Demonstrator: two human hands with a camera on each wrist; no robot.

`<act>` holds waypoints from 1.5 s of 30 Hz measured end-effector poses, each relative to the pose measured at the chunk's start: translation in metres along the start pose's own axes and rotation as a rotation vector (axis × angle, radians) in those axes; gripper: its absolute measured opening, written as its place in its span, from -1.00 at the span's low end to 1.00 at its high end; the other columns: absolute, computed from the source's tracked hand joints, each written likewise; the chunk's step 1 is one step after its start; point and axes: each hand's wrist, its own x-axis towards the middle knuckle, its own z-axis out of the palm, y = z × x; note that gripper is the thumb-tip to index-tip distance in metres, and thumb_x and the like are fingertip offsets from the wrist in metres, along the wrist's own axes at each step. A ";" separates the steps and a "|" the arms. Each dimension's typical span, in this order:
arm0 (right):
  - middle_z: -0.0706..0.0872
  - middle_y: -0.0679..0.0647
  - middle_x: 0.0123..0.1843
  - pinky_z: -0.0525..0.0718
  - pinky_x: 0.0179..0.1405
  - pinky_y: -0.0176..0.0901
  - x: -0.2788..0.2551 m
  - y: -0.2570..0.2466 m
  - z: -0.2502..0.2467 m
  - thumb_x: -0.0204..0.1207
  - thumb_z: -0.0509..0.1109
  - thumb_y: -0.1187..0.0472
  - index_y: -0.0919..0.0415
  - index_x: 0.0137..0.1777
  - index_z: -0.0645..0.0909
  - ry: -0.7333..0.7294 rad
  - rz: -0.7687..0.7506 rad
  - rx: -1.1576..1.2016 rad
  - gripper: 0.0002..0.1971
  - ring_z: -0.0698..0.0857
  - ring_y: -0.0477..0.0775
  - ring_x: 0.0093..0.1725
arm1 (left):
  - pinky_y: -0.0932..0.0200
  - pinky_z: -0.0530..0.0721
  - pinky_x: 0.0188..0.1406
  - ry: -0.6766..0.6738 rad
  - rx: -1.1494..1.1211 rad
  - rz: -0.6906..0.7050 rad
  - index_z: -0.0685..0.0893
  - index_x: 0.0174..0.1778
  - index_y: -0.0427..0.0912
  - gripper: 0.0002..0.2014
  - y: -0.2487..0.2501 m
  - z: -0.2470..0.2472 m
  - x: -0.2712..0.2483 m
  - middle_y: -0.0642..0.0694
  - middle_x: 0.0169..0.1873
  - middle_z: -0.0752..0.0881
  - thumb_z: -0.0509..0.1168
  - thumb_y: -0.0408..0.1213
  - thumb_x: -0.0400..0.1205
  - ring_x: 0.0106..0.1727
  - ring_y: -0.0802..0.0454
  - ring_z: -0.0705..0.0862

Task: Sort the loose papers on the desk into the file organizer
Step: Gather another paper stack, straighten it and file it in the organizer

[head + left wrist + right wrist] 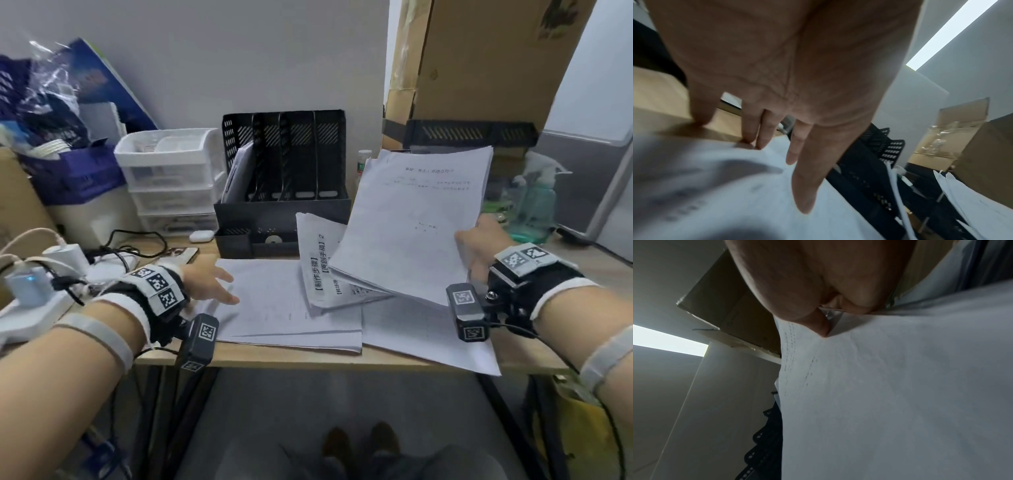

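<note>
Right hand (479, 245) is pinching the sheaf (414, 222); left hand (214, 282), grip relaxed, is pressing the stack (291, 308). Square edges, feed into 1 free organizer (284, 178) slot.

The black perforated plastic file organizer (284, 161) stands at the back of the desk — its leftmost slot holds white papers (239, 171), the three slots to the right stand open from above. A lifted sheaf of white printed papers (414, 222) tilts across the approach from the right. Left, a white plastic drawer unit (171, 178) crowds the organizer's side.
</note>
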 end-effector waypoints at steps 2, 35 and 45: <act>0.69 0.17 0.04 0.63 -0.10 -0.05 0.013 0.004 0.017 0.36 0.21 0.26 0.20 0.21 0.53 -0.051 -0.010 -0.057 -0.61 0.68 0.33 0.08 | -0.12 0.59 0.42 0.026 -0.020 -0.040 0.49 0.60 0.03 -0.25 -0.015 0.001 0.002 -0.19 0.56 0.55 0.59 0.00 0.49 0.43 -0.18 0.58; 0.81 0.24 0.22 0.71 0.21 0.44 -0.029 -0.132 0.090 0.69 0.32 0.14 0.07 0.31 0.68 -0.422 -0.608 0.117 -0.75 0.79 0.37 0.19 | 0.42 0.63 0.02 0.813 -0.507 0.407 0.75 0.25 -0.36 -0.77 -0.032 -0.112 -0.034 -0.14 0.06 0.76 0.37 -0.46 0.69 0.07 0.02 0.70; 0.80 0.35 -0.03 0.76 0.05 0.44 -0.059 -0.199 0.156 0.54 0.40 0.17 0.19 0.01 0.70 -0.597 -0.871 0.113 -0.86 0.82 0.30 -0.07 | 0.16 0.84 -0.05 0.725 -0.707 0.652 0.88 0.15 -0.18 -0.74 -0.016 -0.157 -0.086 -0.08 -0.11 0.92 0.50 -0.15 0.62 -0.18 0.13 0.82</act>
